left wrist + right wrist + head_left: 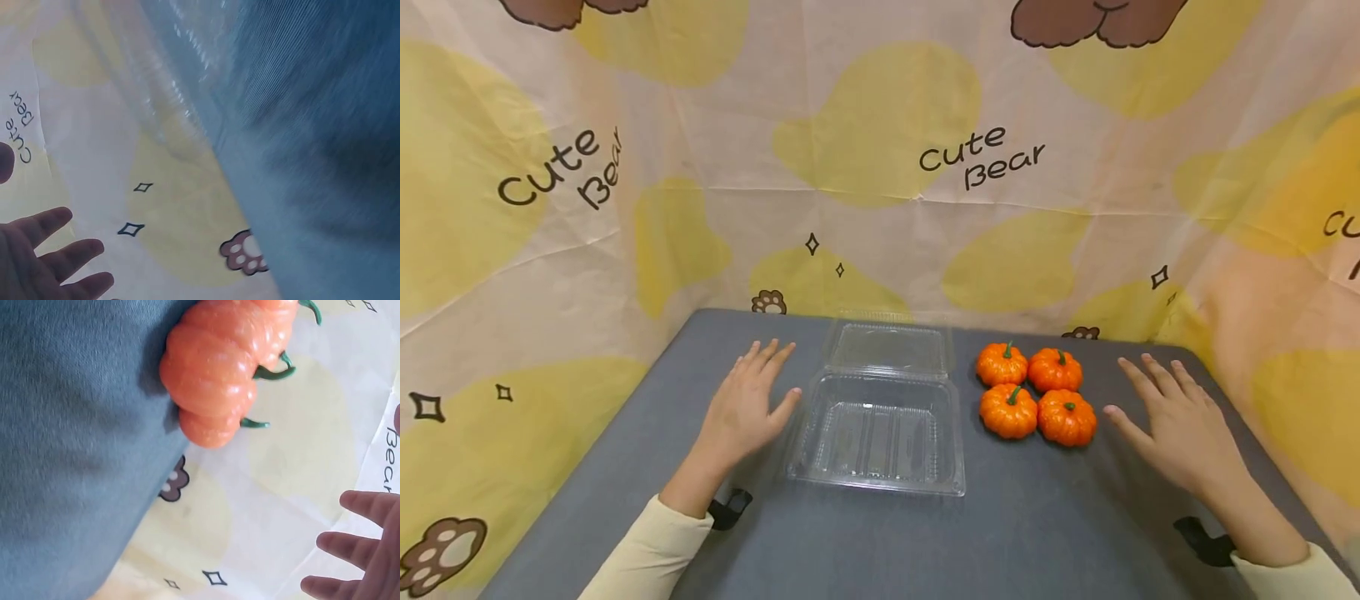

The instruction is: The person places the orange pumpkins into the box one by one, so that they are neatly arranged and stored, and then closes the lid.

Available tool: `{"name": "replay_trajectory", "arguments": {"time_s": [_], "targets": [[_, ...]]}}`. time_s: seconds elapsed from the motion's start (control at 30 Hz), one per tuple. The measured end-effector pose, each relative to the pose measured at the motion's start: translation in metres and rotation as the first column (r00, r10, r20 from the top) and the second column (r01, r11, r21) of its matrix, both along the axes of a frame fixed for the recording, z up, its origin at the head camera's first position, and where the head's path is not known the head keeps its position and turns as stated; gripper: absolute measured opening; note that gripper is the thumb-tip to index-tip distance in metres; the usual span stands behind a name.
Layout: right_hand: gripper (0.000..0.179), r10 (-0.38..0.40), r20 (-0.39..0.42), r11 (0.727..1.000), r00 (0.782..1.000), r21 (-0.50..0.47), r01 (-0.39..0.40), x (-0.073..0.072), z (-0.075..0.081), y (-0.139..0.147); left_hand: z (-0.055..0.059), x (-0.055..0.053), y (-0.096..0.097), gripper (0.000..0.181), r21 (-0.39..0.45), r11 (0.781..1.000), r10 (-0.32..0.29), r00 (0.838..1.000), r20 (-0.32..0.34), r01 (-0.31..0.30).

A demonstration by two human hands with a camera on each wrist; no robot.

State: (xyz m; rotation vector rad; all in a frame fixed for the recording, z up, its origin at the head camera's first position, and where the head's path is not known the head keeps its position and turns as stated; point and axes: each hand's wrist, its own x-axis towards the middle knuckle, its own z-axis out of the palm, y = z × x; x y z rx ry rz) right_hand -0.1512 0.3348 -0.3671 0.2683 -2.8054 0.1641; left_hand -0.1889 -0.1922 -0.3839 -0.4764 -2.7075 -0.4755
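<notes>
My left hand hovers with spread fingers just left of a clear plastic clamshell box, holding nothing. The box lies with its lid flipped back toward the wall. Several small orange pumpkins with green stems sit grouped in two rows right of the box, among them a front-left pumpkin and a front-right pumpkin. To the right of the pumpkins, my right hand is held apart from them, fingers spread and palm bare. The right wrist view shows a near pumpkin beyond the fingers.
A grey cloth-covered table carries the box and pumpkins. Behind and at both sides hangs a printed curtain with yellow patches, paw prints and lettering. Its back panel meets the table's far edge, close behind the lid.
</notes>
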Motion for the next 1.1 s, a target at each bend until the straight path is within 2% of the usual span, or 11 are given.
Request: {"name": "replay_trajectory", "arguments": {"time_s": [0.1,0.23,0.5,0.63,0.77,0.87,1.0,1.1], "targets": [[0.069,0.011,-0.003,1.0,1.0,-0.025,-0.011,-0.002,-0.002,-0.004,-0.008,0.004,0.002,0.062,0.054,0.999,0.008,0.998,0.056,-0.011],[0.065,0.037,0.018,0.993,0.999,-0.11,-0.035,-0.006,-0.007,-0.008,-0.017,0.007,0.004,0.061,0.116,0.993,0.003,0.992,0.127,-0.018],[0.062,0.072,0.046,0.956,0.996,-0.289,-0.056,-0.01,-0.016,-0.018,-0.027,0.008,0.008,0.058,0.209,0.978,-0.042,0.981,0.191,0.001],[0.063,0.068,0.039,0.944,0.997,-0.326,-0.051,-0.014,-0.022,-0.021,-0.031,0.008,0.011,0.057,0.287,0.958,-0.072,0.965,0.252,-0.003],[0.063,0.057,0.05,0.939,0.997,-0.341,-0.036,-0.017,-0.03,-0.023,-0.035,0.006,0.014,0.056,0.386,0.922,-0.12,0.944,0.308,-0.009],[0.064,0.052,0.096,0.931,0.994,-0.364,-0.013,-0.02,-0.035,-0.023,-0.038,0.004,0.014,0.054,0.445,0.895,-0.142,0.927,0.348,-0.03],[0.067,0.047,0.181,0.922,0.982,-0.387,0.027,-0.023,-0.041,-0.023,-0.04,0.003,0.014,0.051,0.478,0.877,-0.156,0.908,0.389,-0.054],[0.068,0.05,0.214,0.918,0.976,-0.394,0.039,-0.025,-0.045,-0.024,-0.041,0.003,0.014,0.051,0.496,0.867,-0.172,0.897,0.407,-0.058]]}}
